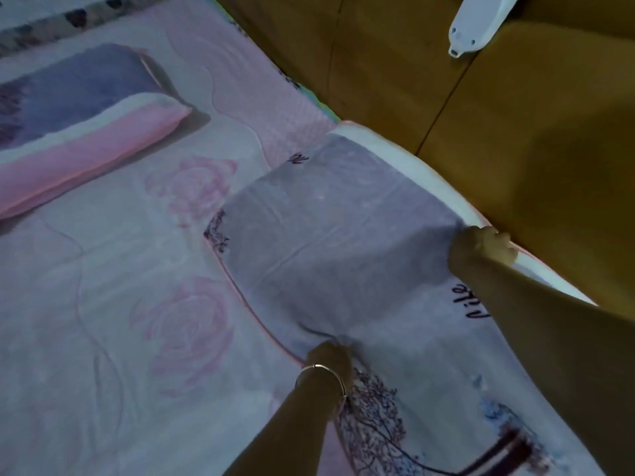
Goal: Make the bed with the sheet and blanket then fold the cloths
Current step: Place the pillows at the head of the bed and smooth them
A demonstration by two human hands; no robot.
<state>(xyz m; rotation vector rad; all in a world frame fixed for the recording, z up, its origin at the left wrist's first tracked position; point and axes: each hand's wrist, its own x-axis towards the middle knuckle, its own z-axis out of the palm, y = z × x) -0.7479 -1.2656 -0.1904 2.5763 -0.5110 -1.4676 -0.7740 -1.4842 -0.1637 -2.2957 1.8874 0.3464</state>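
Your left hand (330, 355) has its fingers bunched into the grey cloth (330, 242), pinching a gather of fabric at the near edge of the folded part, with a thin bangle (323, 372) on the wrist. Your right hand (481, 249) is closed over the same cloth at the bed's side edge, knuckles up; the fingers curl around the fabric there, though the fingertips themselves are hidden (so you cannot tell how deep the grip goes). Between your two hands the cloth lies doubled over on itself, fairly flat with a few soft creases, its printed end with branches and lettering trailing toward you.

Beyond it, the bed looks mostly made: the pink rose-patterned blanket (137, 286) is spread smooth across the mattress, and a pillow (79, 125) sits at the far end. The yellow floor (515, 149) runs along the right side.

By my reading, you are into the folding stage. This cloth has one fold laid and needs more; whether other cloths wait cannot be seen.
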